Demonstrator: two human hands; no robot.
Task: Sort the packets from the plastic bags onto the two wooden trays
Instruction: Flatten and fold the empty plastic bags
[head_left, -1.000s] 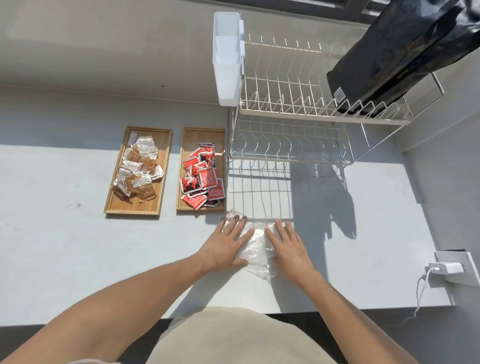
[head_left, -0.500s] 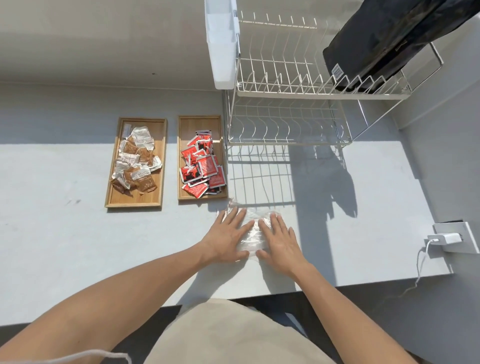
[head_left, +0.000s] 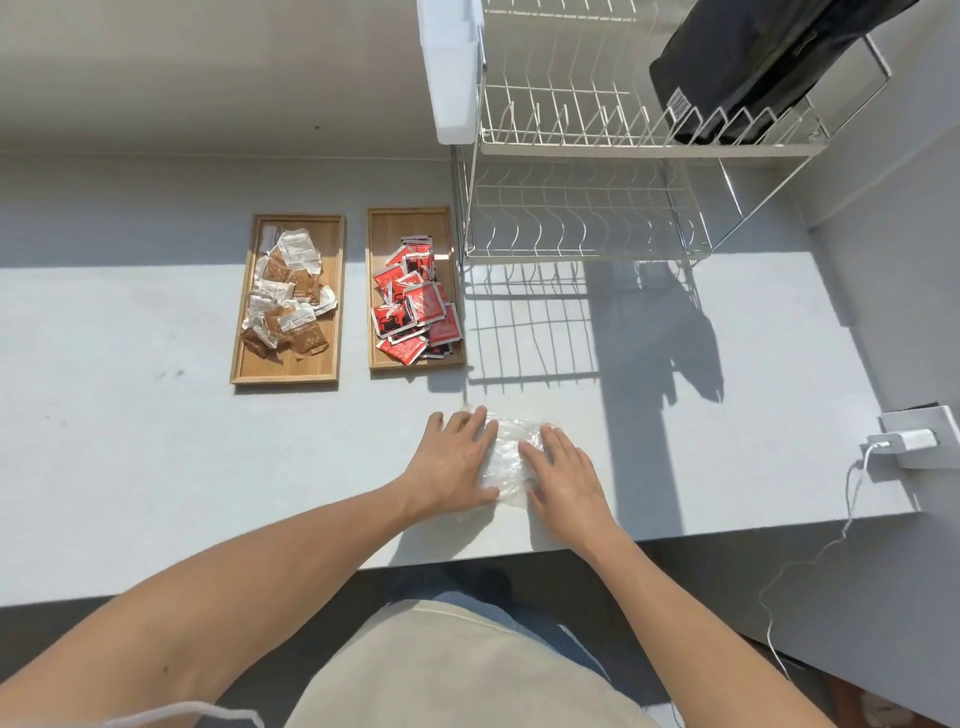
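Two wooden trays lie side by side on the grey counter. The left tray (head_left: 289, 370) holds several brown and white packets (head_left: 287, 297). The right tray (head_left: 376, 291) holds several red packets (head_left: 418, 306). Nearer to me, a crumpled clear plastic bag (head_left: 509, 452) lies flat on the counter. My left hand (head_left: 453, 460) presses palm-down on its left part, fingers spread. My right hand (head_left: 563, 475) presses flat on its right part. Neither hand grips anything. I cannot tell if the bag holds packets.
A white two-tier wire dish rack (head_left: 587, 156) stands behind the bag, right of the trays, with a white plastic holder (head_left: 451, 67) on its left side and a black bag (head_left: 753, 62) on top. A charger and cable (head_left: 901, 441) sit at the right edge.
My hands have drawn closer together over the plastic bag, flattening it. The view has tilted down a little; the trays stay as they were.
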